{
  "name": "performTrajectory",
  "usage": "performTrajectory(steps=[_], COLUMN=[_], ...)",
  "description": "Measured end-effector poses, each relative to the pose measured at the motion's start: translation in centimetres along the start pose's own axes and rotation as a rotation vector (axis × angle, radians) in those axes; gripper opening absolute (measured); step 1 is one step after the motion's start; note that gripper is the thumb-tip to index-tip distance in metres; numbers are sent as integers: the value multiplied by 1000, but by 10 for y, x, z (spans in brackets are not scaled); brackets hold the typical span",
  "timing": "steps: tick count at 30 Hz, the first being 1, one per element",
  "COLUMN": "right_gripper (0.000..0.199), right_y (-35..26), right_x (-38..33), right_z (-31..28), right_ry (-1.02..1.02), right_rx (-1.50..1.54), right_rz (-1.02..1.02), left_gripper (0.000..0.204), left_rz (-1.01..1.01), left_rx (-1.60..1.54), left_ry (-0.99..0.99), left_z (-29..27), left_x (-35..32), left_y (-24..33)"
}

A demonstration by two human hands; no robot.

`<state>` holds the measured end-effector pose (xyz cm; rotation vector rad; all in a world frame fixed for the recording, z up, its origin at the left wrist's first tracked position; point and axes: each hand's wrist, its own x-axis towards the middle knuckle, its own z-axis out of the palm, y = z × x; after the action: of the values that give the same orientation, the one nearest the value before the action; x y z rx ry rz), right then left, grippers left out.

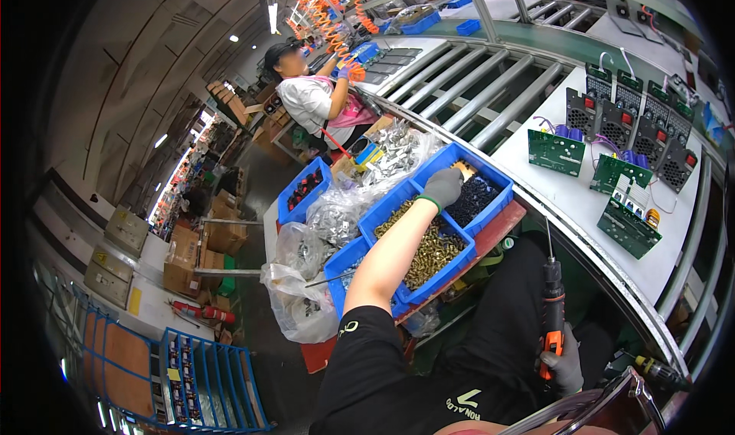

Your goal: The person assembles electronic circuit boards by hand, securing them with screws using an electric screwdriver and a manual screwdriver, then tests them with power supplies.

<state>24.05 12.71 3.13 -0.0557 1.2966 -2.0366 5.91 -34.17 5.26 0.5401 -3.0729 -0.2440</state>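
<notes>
A roller conveyor (490,91) ran across the upper middle, meeting the far left edge of a white table (528,179). Beside the conveyor's left side stood a co-worker (314,98) in a white top, pink apron and dark cap. Left of the white table's near edge, a red table (501,232) carried clear plastic bags (329,215) of silvery parts along its far side and blue bins along its right edge.

The bin (487,222) nearest the white table held dark screws (476,198), and the next bin (453,271) held brass-coloured ones; a smaller blue bin (295,215) of red and black parts sat past the bags, at the far left corner.

On the white table, black perforated housings (605,117) with red switches stood in a row toward the far right edge. Green circuit boards (556,153) stood between that row and the near edge.

An electric screwdriver (552,301), black and orange, pointed upward beside the near edge of the white table. The gloved right hand (565,364) held it, fingers closed around the lower handle. The gloved left hand (444,187) reached into the bin of dark screws; whether its fingers were spread or pinching any could not be told.
</notes>
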Motion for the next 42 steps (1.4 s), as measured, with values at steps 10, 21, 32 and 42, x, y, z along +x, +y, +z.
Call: performTrajectory(steps=[10, 21, 32, 42], right_gripper=[76, 80, 80, 78], right_y=[3, -5, -5, -9], right_x=[-4, -2, -3, -4], right_z=[-3, 1, 7, 10], right_ry=[-15, -133, -178, -137], right_rx=[-34, -679, -717, -718], right_rz=[39, -49, 29, 19], left_gripper=[22, 40, 36, 36], left_rz=[63, 213, 163, 210], left_rx=[-179, -1678, -2287, -2101], left_ry=[-64, -288, -491, -333], left_z=[-9, -32, 0, -4], left_x=[-9, -165, -197, -193], left_y=[10, 89, 99, 95])
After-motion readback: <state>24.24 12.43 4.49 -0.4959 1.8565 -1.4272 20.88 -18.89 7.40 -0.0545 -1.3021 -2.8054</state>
